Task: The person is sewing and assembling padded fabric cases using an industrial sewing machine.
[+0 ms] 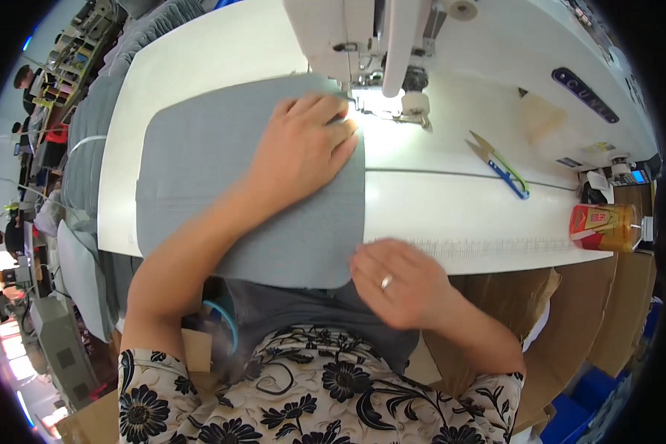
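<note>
Across the frame, white table (459, 211) | top, sewing machine (496, 52) | left of centre, grey cloth (192, 163), flat, edge under machine; seemingly lining up a seam, next move calls for even guiding | left hand (303, 144), fingers bent on cloth, hiding some edge; right hand (399, 281), half-curled at lower corner; pinch unclear for both | far right, bottle (607, 228); upper right, snips (503, 166), both off cloth

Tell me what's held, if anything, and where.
A hold cannot be confirmed: the left grip lies on the grey fabric panel near its upper right corner, the right grip at its lower right edge.
</note>
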`<state>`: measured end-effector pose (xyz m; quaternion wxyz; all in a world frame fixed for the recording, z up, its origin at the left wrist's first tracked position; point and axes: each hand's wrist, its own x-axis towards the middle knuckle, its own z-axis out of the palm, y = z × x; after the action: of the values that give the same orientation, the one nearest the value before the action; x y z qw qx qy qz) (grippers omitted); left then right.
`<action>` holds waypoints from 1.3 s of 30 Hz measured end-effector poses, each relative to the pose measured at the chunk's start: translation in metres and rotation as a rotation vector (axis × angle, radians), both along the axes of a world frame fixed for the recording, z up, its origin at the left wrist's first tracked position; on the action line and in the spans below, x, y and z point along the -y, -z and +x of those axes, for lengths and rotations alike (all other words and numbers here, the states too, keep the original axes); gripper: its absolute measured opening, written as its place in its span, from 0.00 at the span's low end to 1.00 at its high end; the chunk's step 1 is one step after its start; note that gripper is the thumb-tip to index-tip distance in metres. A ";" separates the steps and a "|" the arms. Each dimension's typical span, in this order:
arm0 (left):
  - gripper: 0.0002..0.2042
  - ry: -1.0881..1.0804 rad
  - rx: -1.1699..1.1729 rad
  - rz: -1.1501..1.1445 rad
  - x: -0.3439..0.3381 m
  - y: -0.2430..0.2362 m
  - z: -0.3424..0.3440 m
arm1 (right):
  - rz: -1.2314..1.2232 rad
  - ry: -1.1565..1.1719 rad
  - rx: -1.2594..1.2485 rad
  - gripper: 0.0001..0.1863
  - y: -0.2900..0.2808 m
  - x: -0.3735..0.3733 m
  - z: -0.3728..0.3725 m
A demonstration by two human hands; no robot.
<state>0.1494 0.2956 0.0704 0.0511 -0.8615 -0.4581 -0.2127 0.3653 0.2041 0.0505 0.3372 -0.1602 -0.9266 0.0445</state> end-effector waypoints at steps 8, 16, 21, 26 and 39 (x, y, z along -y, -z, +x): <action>0.11 0.111 0.108 -0.042 0.031 -0.005 -0.004 | -0.006 0.026 -0.035 0.10 0.004 -0.014 -0.006; 0.14 0.080 0.047 -0.081 0.047 -0.010 0.002 | -0.012 -0.011 0.003 0.09 -0.006 -0.009 -0.003; 0.14 0.072 -0.012 -0.049 0.042 0.001 0.003 | -0.023 0.034 0.013 0.08 0.000 -0.010 -0.005; 0.12 0.059 0.053 -0.081 0.013 -0.005 0.001 | -0.059 0.026 0.053 0.14 -0.004 -0.041 -0.003; 0.08 0.061 0.020 0.050 -0.007 0.006 -0.006 | -0.009 0.021 0.049 0.11 -0.004 -0.061 -0.011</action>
<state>0.1434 0.3028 0.0648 0.0616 -0.8713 -0.4269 -0.2339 0.3545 0.2650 0.0542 0.3139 -0.1722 -0.9328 0.0411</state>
